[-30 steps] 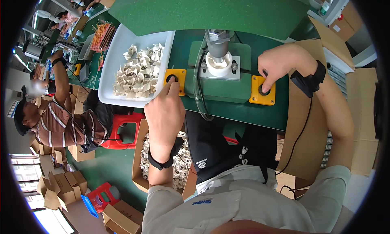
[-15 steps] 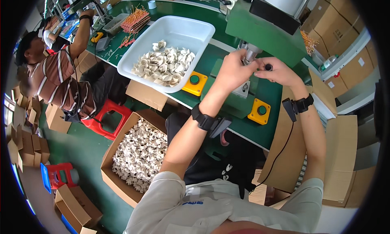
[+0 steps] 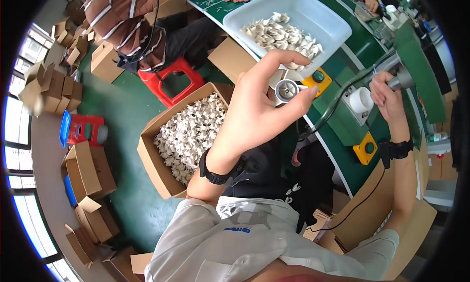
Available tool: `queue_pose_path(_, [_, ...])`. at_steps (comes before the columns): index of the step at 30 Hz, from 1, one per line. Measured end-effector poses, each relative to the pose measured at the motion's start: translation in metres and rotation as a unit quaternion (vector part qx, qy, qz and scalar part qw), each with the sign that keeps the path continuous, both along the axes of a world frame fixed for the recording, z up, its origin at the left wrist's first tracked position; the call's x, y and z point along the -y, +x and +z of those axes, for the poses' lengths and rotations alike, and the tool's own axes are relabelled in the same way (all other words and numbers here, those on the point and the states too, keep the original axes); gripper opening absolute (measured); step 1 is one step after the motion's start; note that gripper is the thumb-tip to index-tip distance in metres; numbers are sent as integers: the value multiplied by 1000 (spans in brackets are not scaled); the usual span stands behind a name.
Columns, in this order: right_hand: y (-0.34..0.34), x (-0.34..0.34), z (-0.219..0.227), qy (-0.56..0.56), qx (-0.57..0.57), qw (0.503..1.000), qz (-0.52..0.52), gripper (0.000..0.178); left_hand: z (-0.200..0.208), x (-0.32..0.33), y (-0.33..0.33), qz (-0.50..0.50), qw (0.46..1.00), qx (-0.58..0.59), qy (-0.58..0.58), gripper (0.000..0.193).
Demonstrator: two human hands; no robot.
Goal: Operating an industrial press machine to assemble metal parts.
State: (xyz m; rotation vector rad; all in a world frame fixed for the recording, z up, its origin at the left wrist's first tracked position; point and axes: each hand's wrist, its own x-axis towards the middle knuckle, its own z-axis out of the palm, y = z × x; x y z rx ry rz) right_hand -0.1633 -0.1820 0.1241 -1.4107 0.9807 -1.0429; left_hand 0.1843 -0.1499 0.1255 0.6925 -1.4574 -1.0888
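My left hand (image 3: pixel 247 108) is raised over the open carton. Its thumb and curled fingers are around a small white plastic bladed part (image 3: pixel 287 90) with a round, spoked hub. My right hand (image 3: pixel 389 100) is at the green press (image 3: pixel 416 71), its fingers curled close beside the metal ram (image 3: pixel 402 78). Whatever those fingers hold is hidden. Below the ram, a white round cup-shaped piece (image 3: pixel 361 100) sits on the metal fixture of the press.
A pale blue tub (image 3: pixel 338 30) of white curved parts stands on the green bench. Yellow button boxes (image 3: pixel 364 148) flank the press. A carton (image 3: pixel 152 150) full of white parts stands at my left. A seated person (image 3: pixel 122 17) and red stool (image 3: pixel 171 81) are farther left.
My left hand has left the press and swung left with the white bladed part. My right hand stays near the ram, fingers now curled. The view has turned left and down.
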Motion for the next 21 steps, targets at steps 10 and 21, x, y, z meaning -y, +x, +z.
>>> queue_pose_path(10, [-30,-18,-3,-265,-416,861,-127,28,-146,-19,128,310,838,438,100,37])
queue_pose_path(21, [-58,-58,-5,-183,-374,883,-217,28,-59,59,51,237,886,377,-127,27])
